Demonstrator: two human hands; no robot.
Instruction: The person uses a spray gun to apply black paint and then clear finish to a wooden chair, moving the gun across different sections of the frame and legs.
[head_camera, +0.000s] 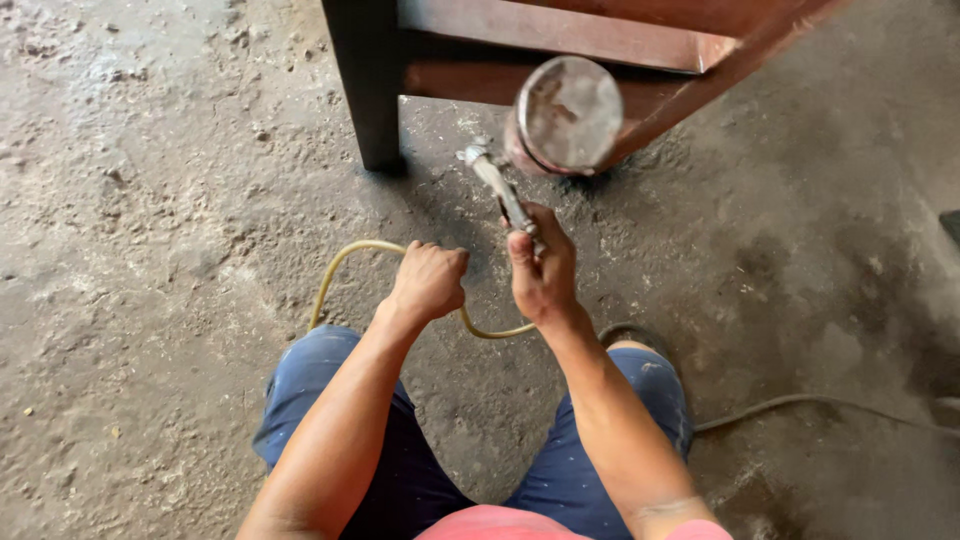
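Observation:
My right hand (542, 270) grips the handle of a metal spray gun (500, 185) with a round lidded cup (568, 113) on top. The nozzle points toward a dark reddish-brown metal frame (560, 40), near its black leg (368, 85). My left hand (430, 280) is closed around a yellowish air hose (345, 262) that loops on the floor and runs under my hands toward the gun. I crouch, with blue shorts and knees visible below.
Rough, dusty concrete floor (150, 250) lies all around, darker under the frame. A dark cable (820, 402) runs along the floor at the right. A dark sandal (630, 332) shows by my right knee.

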